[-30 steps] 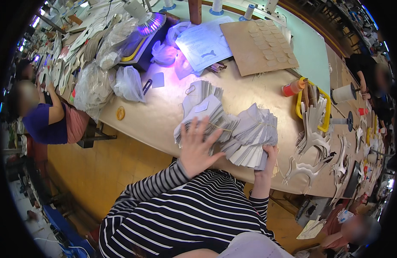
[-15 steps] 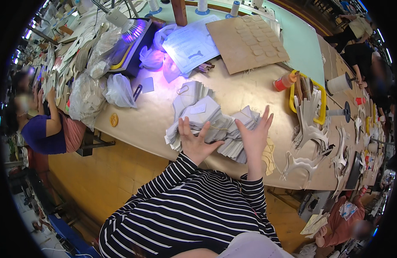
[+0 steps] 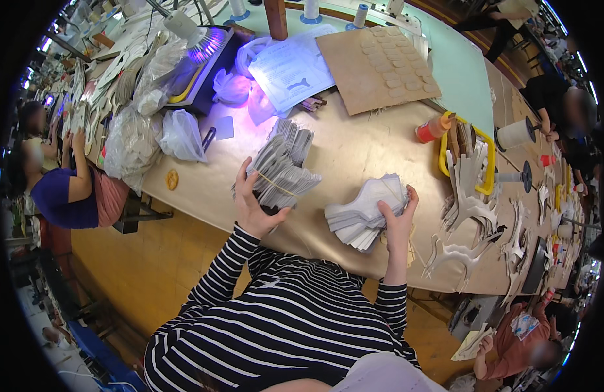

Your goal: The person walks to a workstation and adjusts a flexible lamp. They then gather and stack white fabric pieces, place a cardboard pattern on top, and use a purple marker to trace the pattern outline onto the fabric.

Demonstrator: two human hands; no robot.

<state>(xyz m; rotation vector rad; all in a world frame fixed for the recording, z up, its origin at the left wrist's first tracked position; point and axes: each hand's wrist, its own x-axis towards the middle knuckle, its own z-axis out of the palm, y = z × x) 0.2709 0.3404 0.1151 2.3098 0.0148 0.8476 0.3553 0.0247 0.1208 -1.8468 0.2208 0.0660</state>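
Two stacks of pale grey cut shoe-upper pieces are in front of me on the gold-coloured tabletop point(image 3: 250, 225). The left bundle point(image 3: 282, 171) stands on edge with a thin band round it. My left hand point(image 3: 255, 212) grips its near left side, fingers behind it and thumb low at its near edge. To the right, a second bundle point(image 3: 364, 208) lies fanned, with a band across its right end. My right hand point(image 3: 400, 219) holds that end, thumb on top and fingers round the outer edge.
Beyond the bundles are a printed sheet point(image 3: 292, 68) and a brown board with oval pieces point(image 3: 374, 72). An orange-red bottle point(image 3: 434, 128) stands by a yellow basket point(image 3: 490, 160) of cut parts. A lit lamp point(image 3: 201, 44) and plastic bags point(image 3: 183, 136) are at left. Co-workers sit on both sides.
My hands have moved apart. The left bundle has been tipped on edge and separated from the right one, which now lies fanned in my right hand.
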